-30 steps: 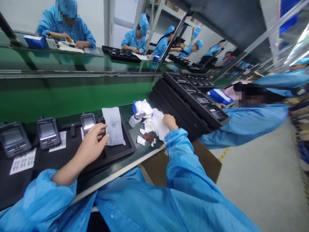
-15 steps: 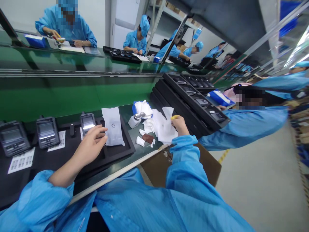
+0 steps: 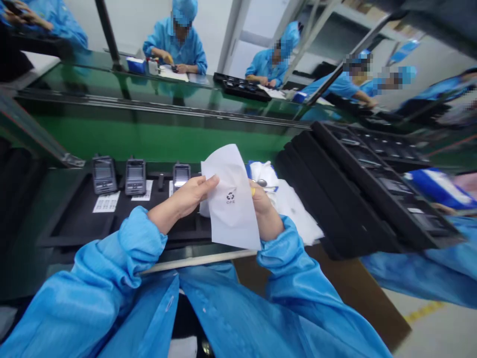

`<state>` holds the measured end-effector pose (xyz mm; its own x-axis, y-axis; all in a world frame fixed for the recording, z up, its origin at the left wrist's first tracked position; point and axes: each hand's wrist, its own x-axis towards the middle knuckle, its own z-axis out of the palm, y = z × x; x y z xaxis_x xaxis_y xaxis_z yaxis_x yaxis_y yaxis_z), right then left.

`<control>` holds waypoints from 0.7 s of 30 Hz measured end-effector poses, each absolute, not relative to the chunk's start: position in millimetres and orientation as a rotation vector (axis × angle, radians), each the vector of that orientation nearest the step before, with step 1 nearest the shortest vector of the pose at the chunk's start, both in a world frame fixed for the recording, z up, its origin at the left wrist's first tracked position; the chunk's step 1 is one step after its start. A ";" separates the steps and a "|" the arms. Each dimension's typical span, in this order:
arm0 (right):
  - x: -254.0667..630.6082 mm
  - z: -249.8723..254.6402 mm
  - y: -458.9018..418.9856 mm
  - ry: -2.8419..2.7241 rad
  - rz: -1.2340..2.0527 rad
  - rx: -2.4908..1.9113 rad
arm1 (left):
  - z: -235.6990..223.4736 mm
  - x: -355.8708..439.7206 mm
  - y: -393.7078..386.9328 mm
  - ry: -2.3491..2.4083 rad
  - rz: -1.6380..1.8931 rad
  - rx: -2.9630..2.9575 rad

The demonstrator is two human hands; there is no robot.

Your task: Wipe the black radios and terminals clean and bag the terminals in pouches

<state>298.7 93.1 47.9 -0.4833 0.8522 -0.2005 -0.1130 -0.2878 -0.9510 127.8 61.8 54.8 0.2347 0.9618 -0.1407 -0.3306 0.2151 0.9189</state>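
A thin white plastic bag (image 3: pixel 233 219) with a printed recycling mark hangs in front of me, flat and slightly creased. My left hand (image 3: pixel 192 195) pinches its left edge between thumb and fingers. Its right edge is held by my right hand (image 3: pixel 265 211), whose fingers are partly hidden behind the bag; something yellow covers a fingertip. Below and behind lies a black foam tray (image 3: pixel 80 226) with handheld devices with screens, one (image 3: pixel 135 176) near its middle and another (image 3: pixel 181 174) close to my left hand. Another white item (image 3: pixel 203 209) shows partly beside the bag.
White sheets or bags (image 3: pixel 294 211) lie at right, beside a blue-and-white pack of wipes (image 3: pixel 274 174). Stacked black trays (image 3: pixel 335 184) rise further right. Printed label sheets (image 3: pixel 106 202) lie by the devices. Co-workers in blue sit across the bench, and a blue sleeve (image 3: pixel 428 268) reaches in at right.
My right hand has come left from the white pile, and a white bag is now held between both hands. My left hand has moved right onto its edge. The view has turned left.
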 end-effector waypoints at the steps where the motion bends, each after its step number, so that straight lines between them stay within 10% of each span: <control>1: 285.3 42.9 91.0 -1.320 1.895 -0.956 | 54.1 123.1 59.8 0.865 1.130 0.822; 21: 136.9 39.4 198.9 -2.240 0.943 -1.570 | 50.6 39.0 7.4 1.507 1.609 0.616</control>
